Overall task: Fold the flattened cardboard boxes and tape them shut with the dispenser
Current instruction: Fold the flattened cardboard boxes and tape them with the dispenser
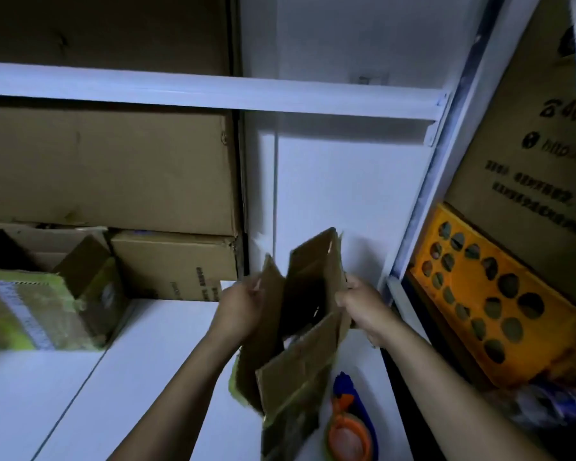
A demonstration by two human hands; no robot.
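A small brown cardboard box is held up over the white table, partly opened out, its flaps loose and pointing up and down. My left hand grips its left panel near the top. My right hand grips its right edge. The tape dispenser, blue with an orange roll, lies on the table just below and right of the box, its lower end cut off by the frame's edge.
A taped box with green print stands at the table's left. Large brown cartons fill the white shelf behind. An orange perforated crate and a printed carton stand at the right.
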